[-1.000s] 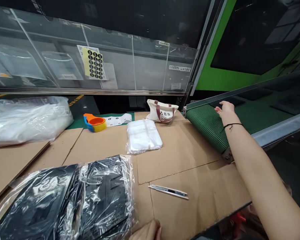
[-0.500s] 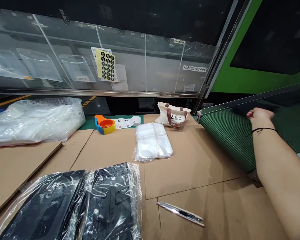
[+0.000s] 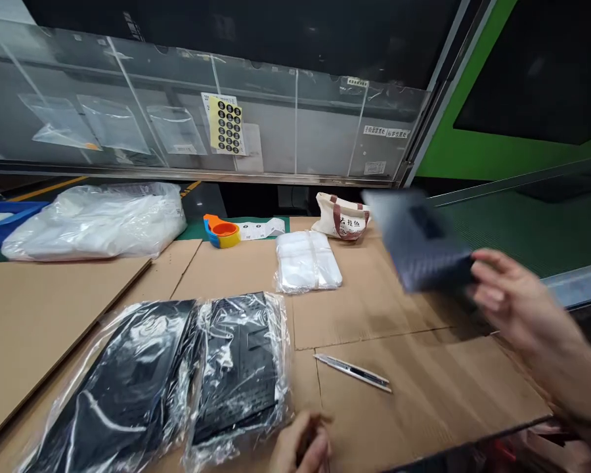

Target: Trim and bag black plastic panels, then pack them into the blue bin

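Note:
My right hand (image 3: 517,295) grips a dark grey flat plastic panel (image 3: 418,240), blurred by motion, above the cardboard sheet (image 3: 404,374) at the right. My left hand (image 3: 300,447) sits at the bottom edge with curled fingers, just beside two black parts in clear plastic wrap (image 3: 239,368). Whether it holds anything is unclear. A utility knife (image 3: 352,372) lies on the cardboard between my hands, touched by neither.
A stack of clear bags (image 3: 308,263), a canvas tote bag (image 3: 342,219), a coloured tape roll (image 3: 221,231) and a label strip (image 3: 261,228) lie farther back. A white plastic bundle (image 3: 93,223) sits back left. A green conveyor belt (image 3: 517,223) runs along the right.
My right hand has come off the green belt and now holds the dark panel over the cardboard. The view has tilted slightly, and the wrapped parts appear farther up the frame.

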`<state>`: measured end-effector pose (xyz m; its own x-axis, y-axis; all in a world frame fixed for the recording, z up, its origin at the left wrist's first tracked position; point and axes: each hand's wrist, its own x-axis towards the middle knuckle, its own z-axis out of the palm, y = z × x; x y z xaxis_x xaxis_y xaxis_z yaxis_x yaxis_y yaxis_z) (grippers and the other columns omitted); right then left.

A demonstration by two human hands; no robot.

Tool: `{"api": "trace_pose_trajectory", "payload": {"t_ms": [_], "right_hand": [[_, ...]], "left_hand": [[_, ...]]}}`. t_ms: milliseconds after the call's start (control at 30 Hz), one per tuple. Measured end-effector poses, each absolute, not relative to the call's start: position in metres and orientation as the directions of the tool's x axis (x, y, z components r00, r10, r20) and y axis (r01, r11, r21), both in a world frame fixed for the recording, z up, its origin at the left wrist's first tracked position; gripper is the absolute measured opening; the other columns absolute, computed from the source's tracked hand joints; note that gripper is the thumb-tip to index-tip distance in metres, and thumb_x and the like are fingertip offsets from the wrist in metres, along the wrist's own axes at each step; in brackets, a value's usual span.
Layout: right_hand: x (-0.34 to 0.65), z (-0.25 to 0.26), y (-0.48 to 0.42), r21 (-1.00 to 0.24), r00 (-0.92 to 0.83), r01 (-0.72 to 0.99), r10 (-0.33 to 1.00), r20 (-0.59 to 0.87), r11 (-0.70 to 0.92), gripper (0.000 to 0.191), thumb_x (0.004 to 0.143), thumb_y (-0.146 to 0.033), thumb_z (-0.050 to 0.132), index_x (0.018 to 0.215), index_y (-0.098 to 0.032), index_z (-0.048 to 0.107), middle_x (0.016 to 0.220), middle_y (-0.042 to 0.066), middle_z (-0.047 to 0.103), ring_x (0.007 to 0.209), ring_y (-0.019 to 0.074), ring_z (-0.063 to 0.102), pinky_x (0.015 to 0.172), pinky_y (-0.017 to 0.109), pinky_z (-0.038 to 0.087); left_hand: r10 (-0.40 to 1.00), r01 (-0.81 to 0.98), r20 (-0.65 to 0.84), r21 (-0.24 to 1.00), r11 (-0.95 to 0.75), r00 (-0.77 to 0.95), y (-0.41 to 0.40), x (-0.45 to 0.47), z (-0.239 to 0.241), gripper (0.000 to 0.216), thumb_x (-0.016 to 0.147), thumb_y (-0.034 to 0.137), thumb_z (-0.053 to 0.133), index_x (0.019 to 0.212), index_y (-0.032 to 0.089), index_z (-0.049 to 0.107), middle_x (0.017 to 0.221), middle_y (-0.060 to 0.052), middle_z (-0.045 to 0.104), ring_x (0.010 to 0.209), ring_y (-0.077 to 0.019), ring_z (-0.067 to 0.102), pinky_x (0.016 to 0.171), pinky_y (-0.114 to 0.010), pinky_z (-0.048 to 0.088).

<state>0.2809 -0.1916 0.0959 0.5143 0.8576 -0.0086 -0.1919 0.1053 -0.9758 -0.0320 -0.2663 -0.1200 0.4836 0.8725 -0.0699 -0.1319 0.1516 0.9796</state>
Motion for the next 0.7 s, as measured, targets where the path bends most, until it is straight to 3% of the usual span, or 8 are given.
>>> {"api": "trace_pose_trajectory", "payload": {"t_ms": [67, 133, 233, 367, 433, 500, 600, 700], "right_hand": [[0.243, 0.056, -0.231, -0.965, 0.323, -0.237, 0.927, -0.191, -0.116, 0.039, 0.047, -0.035, 0.091, 0.076, -0.023, 0.068, 0.054, -0.008, 0.045, 0.035, -0.0014, 0.025, 0.034, 0.013, 0.019], [0.216, 0.019, -0.268, -0.928, 0.102, -0.230, 0.942, -0.321, -0.291, 0.036, 0.055, -0.045, 0.088, 0.079, -0.024, 0.070, 0.056, -0.007, 0.048, 0.034, -0.0028, 0.024, 0.035, 0.013, 0.021], [0.202, -0.016, -0.308, -0.924, -0.136, -0.115, 0.927, -0.350, -0.366, 0.034, 0.065, -0.053, 0.081, 0.085, -0.027, 0.072, 0.054, -0.006, 0.050, 0.034, -0.0016, 0.027, 0.037, 0.014, 0.025], [0.210, -0.030, -0.307, -0.961, -0.268, 0.085, 0.923, -0.275, -0.262, 0.043, 0.078, -0.053, 0.068, 0.115, -0.030, 0.067, 0.087, 0.006, 0.072, 0.058, 0.0153, 0.064, 0.060, 0.031, 0.055], [0.212, -0.039, -0.285, -0.952, -0.201, 0.272, 0.960, -0.198, -0.139, 0.044, 0.084, -0.052, 0.060, 0.121, -0.029, 0.062, 0.110, 0.010, 0.071, 0.094, 0.0256, 0.068, 0.086, 0.042, 0.054], [0.210, -0.056, -0.259, -0.831, -0.110, 0.556, 0.992, -0.063, 0.008, 0.044, 0.082, -0.047, 0.058, 0.119, -0.025, 0.061, 0.119, 0.013, 0.067, 0.111, 0.0305, 0.062, 0.098, 0.050, 0.047], [0.203, -0.086, -0.229, -0.579, -0.144, 0.803, 0.989, 0.045, 0.143, 0.035, 0.080, -0.039, 0.051, 0.104, -0.018, 0.063, 0.105, 0.016, 0.069, 0.102, 0.0331, 0.063, 0.090, 0.050, 0.049], [0.201, -0.103, -0.219, -0.507, -0.207, 0.838, 0.977, 0.048, 0.202, 0.019, 0.081, -0.034, 0.045, 0.083, -0.022, 0.059, 0.088, 0.012, 0.068, 0.086, 0.0288, 0.065, 0.077, 0.042, 0.052]], "left_hand": [[0.907, -0.433, -0.040, 0.869, 0.239, 0.420, -0.271, -0.029, -0.095, 0.068, 0.075, 0.063, 0.066, 0.128, 0.023, 0.055, 0.109, -0.013, 0.065, 0.085, -0.0206, 0.064, 0.068, -0.029, 0.050], [0.947, -0.611, -0.059, 0.751, 0.250, 0.315, -0.278, -0.025, -0.069, 0.077, 0.065, 0.060, 0.077, 0.130, 0.025, 0.055, 0.133, -0.014, 0.056, 0.108, -0.0270, 0.060, 0.085, -0.037, 0.050], [0.929, -0.680, -0.246, 0.634, 0.369, 0.276, -0.289, -0.024, -0.039, 0.057, 0.072, 0.044, 0.078, 0.121, 0.020, 0.062, 0.125, -0.013, 0.063, 0.111, -0.0269, 0.060, 0.098, -0.039, 0.045], [0.912, -0.774, -0.343, 0.505, 0.382, 0.226, -0.295, -0.025, -0.023, 0.041, 0.076, 0.027, 0.077, 0.114, 0.019, 0.062, 0.111, -0.008, 0.070, 0.097, -0.0206, 0.067, 0.087, -0.032, 0.052], [0.936, -0.822, -0.258, 0.460, 0.336, 0.238, -0.295, -0.026, -0.024, 0.043, 0.072, 0.024, 0.081, 0.110, 0.018, 0.063, 0.101, -0.005, 0.072, 0.085, -0.0157, 0.068, 0.075, -0.024, 0.053], [0.939, -0.848, -0.187, 0.404, 0.342, 0.289, -0.295, -0.027, -0.030, 0.035, 0.073, 0.028, 0.080, 0.102, 0.018, 0.063, 0.079, 0.001, 0.069, 0.062, -0.0083, 0.063, 0.056, -0.016, 0.050], [0.918, -0.865, -0.118, 0.306, 0.397, 0.379, -0.297, -0.029, -0.044, 0.025, 0.082, 0.040, 0.070, 0.090, 0.018, 0.060, 0.053, 0.009, 0.053, 0.036, -0.0024, 0.042, 0.036, -0.011, 0.035], [0.910, -0.871, -0.014, 0.285, 0.401, 0.414, -0.300, -0.029, -0.058, 0.029, 0.088, 0.047, 0.060, 0.083, 0.019, 0.054, 0.045, 0.010, 0.044, 0.029, -0.0025, 0.029, 0.032, -0.012, 0.031]]}}
